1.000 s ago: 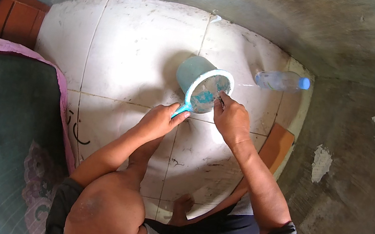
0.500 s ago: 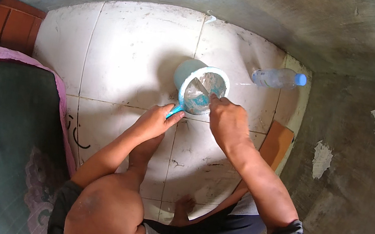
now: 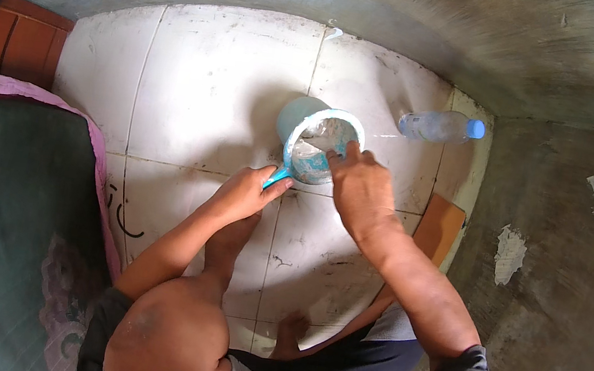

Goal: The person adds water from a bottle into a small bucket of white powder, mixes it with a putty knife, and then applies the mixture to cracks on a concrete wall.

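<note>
A light blue plastic dipper (image 3: pixel 303 118) tilts on the white floor tiles with its mouth toward me. Greyish-white paste (image 3: pixel 335 131) coats its inside, with blue plastic showing through in patches. Fingers of my left hand (image 3: pixel 243 194) are closed round the dipper's bright blue handle (image 3: pixel 279 177). At the right of the rim, my right hand (image 3: pixel 360 188) reaches into the mouth, gripping what looks like a putty knife (image 3: pixel 313 146). Its flat blade lies against the paste; the grip is hidden by my fingers.
A clear bottle with a blue cap (image 3: pixel 442 127) lies on its side at the far right. An orange-brown board (image 3: pixel 438 227) rests by the right wall (image 3: pixel 524 322). To the left is a dark green cushion-like thing (image 3: pixel 14 180) edged with pink cloth (image 3: pixel 40 93).
The blade has turned and sunk lower inside the dipper, and my right hand has shifted slightly. My left hand keeps its hold on the handle.
</note>
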`<action>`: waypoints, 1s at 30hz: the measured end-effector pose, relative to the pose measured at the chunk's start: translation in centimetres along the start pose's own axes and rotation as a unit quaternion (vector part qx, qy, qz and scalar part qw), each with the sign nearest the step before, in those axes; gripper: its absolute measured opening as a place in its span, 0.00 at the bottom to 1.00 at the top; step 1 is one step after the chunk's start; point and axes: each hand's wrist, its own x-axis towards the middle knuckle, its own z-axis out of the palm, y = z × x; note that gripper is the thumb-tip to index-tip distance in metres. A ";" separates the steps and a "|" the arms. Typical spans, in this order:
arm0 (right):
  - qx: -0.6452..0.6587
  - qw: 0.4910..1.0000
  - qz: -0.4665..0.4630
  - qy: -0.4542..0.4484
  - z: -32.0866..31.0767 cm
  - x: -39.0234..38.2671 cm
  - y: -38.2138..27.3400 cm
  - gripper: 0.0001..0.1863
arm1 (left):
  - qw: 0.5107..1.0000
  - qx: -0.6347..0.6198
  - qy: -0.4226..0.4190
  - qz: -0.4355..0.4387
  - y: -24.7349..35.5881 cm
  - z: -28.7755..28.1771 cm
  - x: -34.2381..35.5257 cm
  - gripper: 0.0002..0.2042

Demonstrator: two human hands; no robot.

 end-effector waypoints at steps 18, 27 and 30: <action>-0.052 0.997 -0.020 -0.053 0.5 0.5 0.4 0.18 | 0.999 0.032 -0.022 -0.009 1.2 -0.5 0.5 0.21; -0.010 0.999 -0.004 -0.039 0.1 0.4 0.5 0.15 | 1.000 0.019 -0.012 -0.014 0.5 -0.7 0.6 0.22; -0.040 0.999 -0.017 -0.030 1.6 -0.1 0.8 0.15 | 0.999 0.028 -0.023 -0.011 1.2 -0.4 0.4 0.22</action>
